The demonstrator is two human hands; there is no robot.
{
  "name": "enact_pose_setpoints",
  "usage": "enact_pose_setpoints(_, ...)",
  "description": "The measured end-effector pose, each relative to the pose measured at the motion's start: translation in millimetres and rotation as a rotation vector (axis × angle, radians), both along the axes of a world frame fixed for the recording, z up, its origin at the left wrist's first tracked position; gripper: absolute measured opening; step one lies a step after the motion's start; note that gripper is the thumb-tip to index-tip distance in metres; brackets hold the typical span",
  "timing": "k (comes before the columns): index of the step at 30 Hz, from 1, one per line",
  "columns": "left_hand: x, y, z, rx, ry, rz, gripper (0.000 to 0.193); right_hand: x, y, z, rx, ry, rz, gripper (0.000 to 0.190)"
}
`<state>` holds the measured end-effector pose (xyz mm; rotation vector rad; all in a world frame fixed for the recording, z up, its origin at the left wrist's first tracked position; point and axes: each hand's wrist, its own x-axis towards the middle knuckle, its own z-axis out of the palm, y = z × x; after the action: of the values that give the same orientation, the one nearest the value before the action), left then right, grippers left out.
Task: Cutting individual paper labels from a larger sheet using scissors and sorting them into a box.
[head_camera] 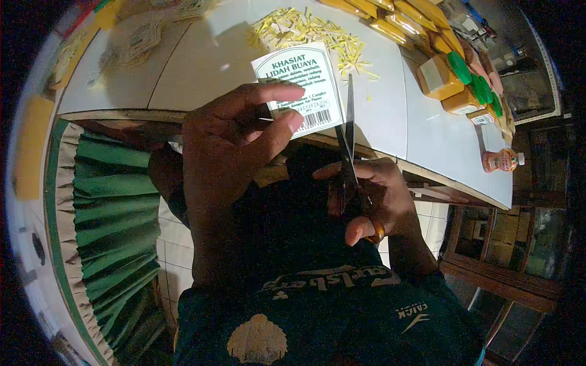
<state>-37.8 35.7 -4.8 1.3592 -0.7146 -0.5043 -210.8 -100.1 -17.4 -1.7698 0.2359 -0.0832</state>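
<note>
A white paper label (316,68) with green print and a barcode is pinched between the thumb and forefinger of my left hand (242,128). Its two upper corners look rounded. My right hand (375,196) has its fingers in the handles of a pair of scissors (350,132), whose blades point up and are slightly parted beside the label's lower right corner. Behind the label, a pile of thin yellow and white paper strips (302,27) lies on the white tiled table (375,110).
Jars with green lids (444,78), filled bags (403,18) and a small bottle (499,161) stand or lie along the table's right side. Stacked labels (146,36) lie at the upper left. A green curtain (114,206) hangs below the table's edge.
</note>
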Motion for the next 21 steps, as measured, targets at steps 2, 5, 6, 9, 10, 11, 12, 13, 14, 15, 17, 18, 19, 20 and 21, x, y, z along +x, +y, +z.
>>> enact_pose_setpoints(2, 0.9, -0.3, -1.7, -0.006, -0.104, 0.005, 0.022, -0.6, 3.2, 0.3, 0.04, 0.089, -0.021, 0.1)
enact_pose_setpoints(5, 0.3, 1.7, -0.6, -0.014, -0.034, -0.03, 0.023, -1.2, 5.6, -4.2, 0.082, 0.02, -0.091, 0.101)
enact_pose_setpoints(6, 0.0, 1.9, -0.6, -0.013, -0.03, -0.029, 0.023, -0.2, 4.3, -2.2, 0.073, 0.033, -0.071, 0.102)
enact_pose_setpoints(9, -1.9, 0.5, -1.3, -0.002, -0.034, -0.03, 0.024, -0.8, 2.6, -2.3, 0.065, 0.052, -0.063, 0.102)
enact_pose_setpoints(10, -2.7, -1.0, -2.0, -0.012, -0.001, -0.041, 0.024, -1.3, 1.9, -3.5, 0.065, 0.056, -0.077, 0.102)
enact_pose_setpoints(11, -3.2, -2.2, -2.7, -0.021, 0.031, -0.051, 0.024, -0.3, 2.0, -3.9, 0.066, 0.057, -0.078, 0.102)
enact_pose_setpoints(12, -2.7, -1.1, -0.8, -0.021, 0.032, -0.05, 0.024, 2.7, 4.1, -1.1, 0.078, 0.014, -0.083, 0.102)
enact_pose_setpoints(13, -2.0, 0.0, 1.1, -0.007, 0.035, -0.06, 0.024, 4.4, 5.5, 0.9, 0.09, -0.029, -0.088, 0.102)
enact_pose_setpoints(14, -1.6, 0.9, 2.6, 0.007, 0.038, -0.07, 0.024, 3.7, 5.7, 1.2, 0.09, -0.029, -0.087, 0.102)
enact_pose_setpoints(15, -2.2, 0.7, 1.3, 0.008, 0.037, -0.069, 0.024, 1.9, 5.0, -1.2, 0.086, -0.01, -0.092, 0.101)
enact_pose_setpoints(17, -3.4, 0.0, -1.7, -0.018, 0.02, -0.046, 0.024, 0.0, 2.9, -2.4, 0.082, 0.009, -0.097, 0.1)
enact_pose_setpoints(18, -2.6, -0.2, -1.6, -0.019, 0.021, -0.047, 0.024, -0.1, 1.4, -0.5, 0.072, 0.029, -0.074, 0.096)
enact_pose_setpoints(19, -1.3, -0.2, -1.4, -0.018, -0.009, -0.051, 0.024, 0.0, 0.7, 0.8, 0.062, 0.049, -0.051, 0.093)
enact_pose_setpoints(20, -0.5, -0.3, -1.2, -0.017, -0.039, -0.054, 0.024, -0.1, 1.2, 0.9, 0.061, 0.05, -0.052, 0.093)
enact_pose_setpoints(21, -1.0, -0.7, -1.6, -0.016, -0.039, -0.054, 0.024, -0.2, 1.9, -0.6, 0.049, 0.045, -0.067, 0.089)
